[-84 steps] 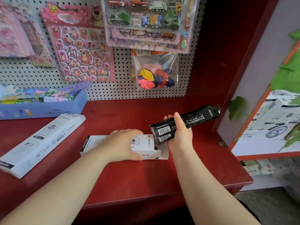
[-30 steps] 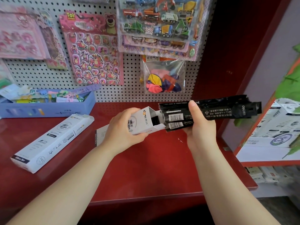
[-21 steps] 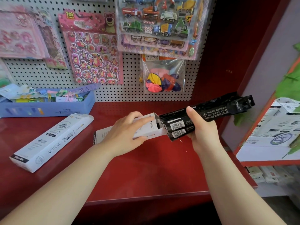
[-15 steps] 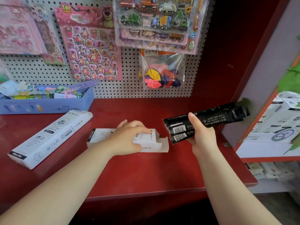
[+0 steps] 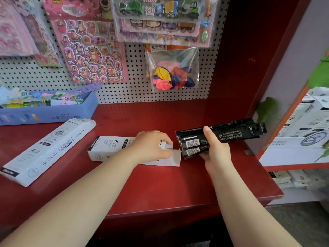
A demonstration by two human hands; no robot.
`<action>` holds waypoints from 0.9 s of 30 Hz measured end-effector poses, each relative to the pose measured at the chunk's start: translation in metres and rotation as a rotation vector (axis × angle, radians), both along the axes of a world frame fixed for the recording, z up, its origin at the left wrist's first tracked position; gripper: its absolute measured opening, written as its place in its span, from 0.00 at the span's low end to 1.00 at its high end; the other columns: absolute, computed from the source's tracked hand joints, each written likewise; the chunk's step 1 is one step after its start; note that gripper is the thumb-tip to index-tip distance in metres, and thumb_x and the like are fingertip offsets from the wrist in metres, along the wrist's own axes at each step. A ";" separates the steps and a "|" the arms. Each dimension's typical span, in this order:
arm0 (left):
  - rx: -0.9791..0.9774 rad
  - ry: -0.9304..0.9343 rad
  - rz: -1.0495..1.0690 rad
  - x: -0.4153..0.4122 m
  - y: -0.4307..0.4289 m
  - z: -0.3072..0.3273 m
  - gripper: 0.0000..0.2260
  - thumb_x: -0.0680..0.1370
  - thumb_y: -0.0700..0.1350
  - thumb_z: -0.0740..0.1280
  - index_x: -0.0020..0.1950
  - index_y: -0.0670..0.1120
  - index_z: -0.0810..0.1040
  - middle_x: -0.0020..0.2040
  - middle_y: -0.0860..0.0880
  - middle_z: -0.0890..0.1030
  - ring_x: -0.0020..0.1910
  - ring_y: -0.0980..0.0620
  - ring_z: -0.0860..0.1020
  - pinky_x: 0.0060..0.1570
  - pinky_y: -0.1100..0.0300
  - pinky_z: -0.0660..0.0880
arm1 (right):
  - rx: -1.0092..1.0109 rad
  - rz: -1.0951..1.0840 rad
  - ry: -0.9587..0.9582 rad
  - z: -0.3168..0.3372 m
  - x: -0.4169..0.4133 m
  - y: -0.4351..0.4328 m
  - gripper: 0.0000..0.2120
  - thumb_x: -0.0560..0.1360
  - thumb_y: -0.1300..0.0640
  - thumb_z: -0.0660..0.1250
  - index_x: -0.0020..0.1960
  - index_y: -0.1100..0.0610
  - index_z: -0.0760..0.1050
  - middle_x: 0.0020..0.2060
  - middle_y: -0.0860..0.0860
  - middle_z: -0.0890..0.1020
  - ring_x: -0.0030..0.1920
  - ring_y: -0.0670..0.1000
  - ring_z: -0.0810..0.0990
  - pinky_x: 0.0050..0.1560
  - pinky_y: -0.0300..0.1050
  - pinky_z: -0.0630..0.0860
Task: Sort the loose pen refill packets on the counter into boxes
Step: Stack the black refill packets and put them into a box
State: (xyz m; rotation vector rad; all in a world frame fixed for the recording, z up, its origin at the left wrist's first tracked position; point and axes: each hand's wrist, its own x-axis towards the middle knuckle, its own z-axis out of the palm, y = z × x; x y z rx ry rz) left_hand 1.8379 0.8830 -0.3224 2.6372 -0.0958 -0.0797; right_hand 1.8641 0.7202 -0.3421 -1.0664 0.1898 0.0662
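1. Right hand (image 5: 216,152) is closed around a bundle of black refill packets (image 5: 236,133), thumb across the top, fingers underneath. Bundle is off the counter (image 5: 160,189), tilted up toward the right, barcode ends pointing left.
2. Left hand (image 5: 151,146) presses down on the open white box (image 5: 110,148), which lies flat on the counter. Fingers are curled over the box's right end, at the mouth; grip reads as a clamp on the box, not a lift.
3. Box flaps (image 5: 173,157) are splayed open at the right end. Barcode ends of the packets sit just beside the mouth, nearly touching the flap; none inside as far as I can tell.
4. Second white box (image 5: 48,150) lies diagonally at left on the counter, far-end flap open, well apart from both hands.
5. Blue tray (image 5: 53,113) of pastel items sits at the back left against the pegboard (image 5: 135,93).
6. Sticker sheets (image 5: 92,56) and a bag of balloons (image 5: 171,72) hang on the pegboard.
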 end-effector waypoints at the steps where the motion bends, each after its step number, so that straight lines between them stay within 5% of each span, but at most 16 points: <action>1: 0.009 0.012 -0.018 -0.001 0.002 0.001 0.15 0.72 0.49 0.67 0.58 0.53 0.76 0.59 0.54 0.74 0.58 0.53 0.69 0.69 0.55 0.59 | 0.006 0.008 -0.008 0.000 -0.001 0.000 0.02 0.74 0.58 0.65 0.43 0.53 0.72 0.40 0.50 0.79 0.43 0.49 0.79 0.45 0.47 0.77; 5: 0.061 0.044 -0.045 -0.005 0.004 0.002 0.17 0.71 0.50 0.68 0.60 0.54 0.74 0.53 0.59 0.70 0.53 0.58 0.65 0.72 0.54 0.51 | 0.039 0.029 -0.025 0.001 -0.004 0.001 0.03 0.74 0.59 0.65 0.43 0.53 0.72 0.40 0.49 0.79 0.43 0.49 0.79 0.44 0.46 0.77; 11: 0.121 0.067 -0.092 -0.008 0.004 0.003 0.22 0.70 0.51 0.69 0.62 0.51 0.71 0.51 0.59 0.67 0.62 0.54 0.69 0.73 0.52 0.47 | 0.172 -0.012 0.049 0.005 -0.010 0.011 0.04 0.74 0.58 0.66 0.47 0.55 0.73 0.42 0.51 0.79 0.45 0.51 0.80 0.45 0.49 0.78; 15: 0.137 0.069 -0.111 -0.008 0.006 0.002 0.18 0.68 0.53 0.70 0.54 0.49 0.72 0.46 0.57 0.68 0.50 0.56 0.68 0.73 0.51 0.50 | 0.199 -0.080 0.124 0.003 -0.022 0.025 0.03 0.73 0.57 0.66 0.45 0.55 0.73 0.40 0.51 0.79 0.41 0.50 0.80 0.41 0.46 0.78; 18: 0.127 0.062 -0.114 -0.008 0.007 0.001 0.23 0.68 0.55 0.70 0.60 0.48 0.72 0.49 0.57 0.68 0.50 0.58 0.65 0.73 0.53 0.51 | 0.189 -0.144 0.144 -0.002 -0.027 0.028 0.03 0.73 0.57 0.67 0.44 0.54 0.72 0.40 0.51 0.79 0.39 0.49 0.79 0.39 0.45 0.78; 23: 0.090 0.026 -0.097 -0.009 0.006 0.002 0.28 0.63 0.60 0.67 0.59 0.48 0.74 0.50 0.57 0.70 0.51 0.56 0.68 0.68 0.57 0.56 | 0.118 -0.192 0.126 -0.001 -0.032 0.032 0.05 0.73 0.59 0.68 0.41 0.52 0.73 0.40 0.50 0.79 0.39 0.49 0.80 0.42 0.44 0.78; 27: 0.037 0.000 -0.056 -0.011 0.010 -0.001 0.26 0.67 0.55 0.71 0.63 0.52 0.72 0.54 0.56 0.71 0.58 0.52 0.68 0.69 0.57 0.56 | 0.027 -0.184 0.116 -0.001 -0.033 0.036 0.05 0.72 0.60 0.69 0.41 0.52 0.73 0.41 0.50 0.79 0.46 0.53 0.80 0.53 0.52 0.78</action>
